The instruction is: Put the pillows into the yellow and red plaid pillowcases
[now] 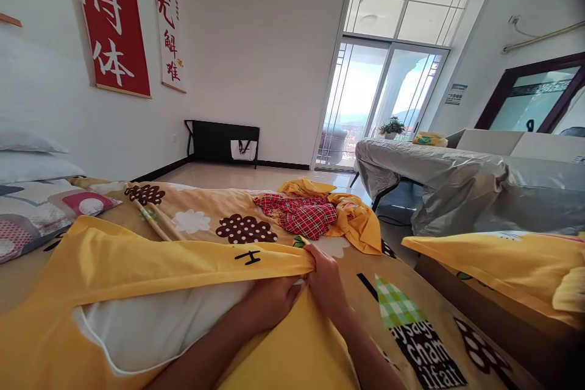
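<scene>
A yellow pillowcase (192, 262) with a black letter lies across the near part of the bed, its side opening gaping. Inside that opening shows a white pillow (169, 323) with pale piping. My left hand (276, 301) reaches in through the opening, fingers closed at the far right corner, where a bit of white shows beside them. Closed on the yellow cloth at the same corner, my right hand (325, 277) pinches the pillowcase from outside. The two hands are close together.
A patterned tan bedspread (242, 198) lies beneath. Red plaid cloth (306, 213) and crumpled yellow cloth (359, 222) are ahead. A yellow pillow (507, 268) rests on a brown box (450, 292) at right. Patterned pillows (41, 210) are at left; a plastic-covered table (439, 161) stands beyond.
</scene>
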`<state>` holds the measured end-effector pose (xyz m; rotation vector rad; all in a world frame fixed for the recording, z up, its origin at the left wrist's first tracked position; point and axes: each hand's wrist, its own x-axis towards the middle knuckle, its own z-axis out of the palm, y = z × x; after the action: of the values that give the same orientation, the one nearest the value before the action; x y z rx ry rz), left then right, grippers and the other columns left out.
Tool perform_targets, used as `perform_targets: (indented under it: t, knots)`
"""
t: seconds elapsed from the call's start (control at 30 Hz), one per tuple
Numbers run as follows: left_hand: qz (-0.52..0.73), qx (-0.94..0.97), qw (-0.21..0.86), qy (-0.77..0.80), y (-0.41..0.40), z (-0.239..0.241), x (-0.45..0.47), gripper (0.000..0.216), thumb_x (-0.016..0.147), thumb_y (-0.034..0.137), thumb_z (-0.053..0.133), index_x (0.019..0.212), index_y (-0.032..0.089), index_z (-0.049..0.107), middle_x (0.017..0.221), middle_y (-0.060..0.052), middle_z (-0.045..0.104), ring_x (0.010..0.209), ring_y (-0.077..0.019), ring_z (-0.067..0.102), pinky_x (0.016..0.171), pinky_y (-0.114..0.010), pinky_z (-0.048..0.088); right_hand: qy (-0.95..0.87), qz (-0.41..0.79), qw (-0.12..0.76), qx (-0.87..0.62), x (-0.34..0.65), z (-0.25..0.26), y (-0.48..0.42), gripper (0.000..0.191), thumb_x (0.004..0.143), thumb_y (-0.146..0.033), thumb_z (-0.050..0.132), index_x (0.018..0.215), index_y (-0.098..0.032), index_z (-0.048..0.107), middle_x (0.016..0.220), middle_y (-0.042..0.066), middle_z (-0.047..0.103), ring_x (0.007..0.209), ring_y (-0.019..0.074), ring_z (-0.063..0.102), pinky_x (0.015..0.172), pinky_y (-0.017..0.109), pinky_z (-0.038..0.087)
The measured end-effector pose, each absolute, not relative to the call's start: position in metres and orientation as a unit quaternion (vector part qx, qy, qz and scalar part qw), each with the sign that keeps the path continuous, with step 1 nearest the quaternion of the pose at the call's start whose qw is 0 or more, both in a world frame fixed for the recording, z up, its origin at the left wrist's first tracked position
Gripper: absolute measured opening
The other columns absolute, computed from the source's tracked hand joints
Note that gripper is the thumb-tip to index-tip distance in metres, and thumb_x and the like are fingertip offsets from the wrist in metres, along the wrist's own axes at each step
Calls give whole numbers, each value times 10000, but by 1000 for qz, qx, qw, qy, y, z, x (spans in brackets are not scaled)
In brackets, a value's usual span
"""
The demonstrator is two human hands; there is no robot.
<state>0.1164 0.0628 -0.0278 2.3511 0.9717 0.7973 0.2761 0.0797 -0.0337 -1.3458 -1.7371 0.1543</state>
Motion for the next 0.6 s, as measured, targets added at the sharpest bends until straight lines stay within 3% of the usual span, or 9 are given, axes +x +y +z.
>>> perform_targets:
  t: [0.17, 0.37, 0.6]
  knots:
    - [293, 849, 252, 361, 63, -28, 118, 446, 938, 310, 396, 1371, 249, 488, 1466, -47, 442, 1347, -243, 399, 1165, -432, 261, -725, 106, 405, -547, 283, -31, 84, 364, 615, -70, 395, 899, -189, 589, 789, 31, 657, 710, 166, 559, 619, 232, 344]
    - [304, 831, 285, 370, 63, -31, 120, 447, 939, 332, 383, 1357, 234, 506, 1427, -52, 494, 1334, -238, 416, 1162, -408, 265, -744, 77, 299, -592, 287, -24, 81, 196, 634, -49, 432, 706, -182, 557, 690, 25, 608, 640, 146, 481, 579, 241, 258]
    - [300, 828, 263, 394, 61, -26, 118, 406, 940, 342, 376, 1263, 212, 584, 1332, -79, 580, 1253, -256, 495, 1114, -418, 329, -743, 56, 339, -575, 282, -18, 77, 159, 611, -42, 391, 605, -188, 454, 718, 28, 548, 660, 145, 463, 592, 237, 269]
